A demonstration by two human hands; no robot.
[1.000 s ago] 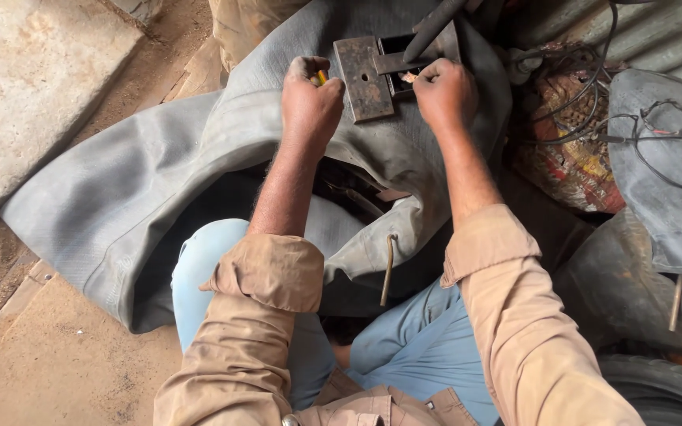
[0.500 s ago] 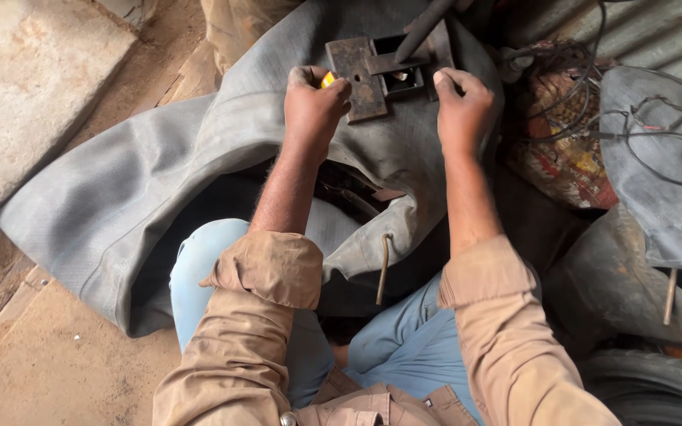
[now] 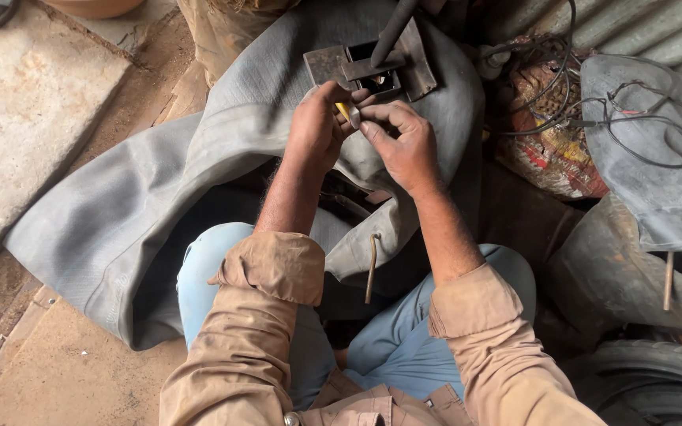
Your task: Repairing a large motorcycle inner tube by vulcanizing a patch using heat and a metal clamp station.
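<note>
- A small yellow piece (image 3: pixel 344 111) is pinched by the left hand (image 3: pixel 315 126) (fingers curled tight).
- It is touched by the right hand's (image 3: pixel 404 144) fingertips, over the grey inner tube (image 3: pixel 151 213), near the far metal clamp (image 3: pixel 372 69).

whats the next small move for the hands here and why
Probably carry the small yellow piece back up to the metal clamp press. Both the left hand and right hand pinch it together just below the press, which sits open on the grey inner tube, so the piece looks about ready to be placed.
</note>
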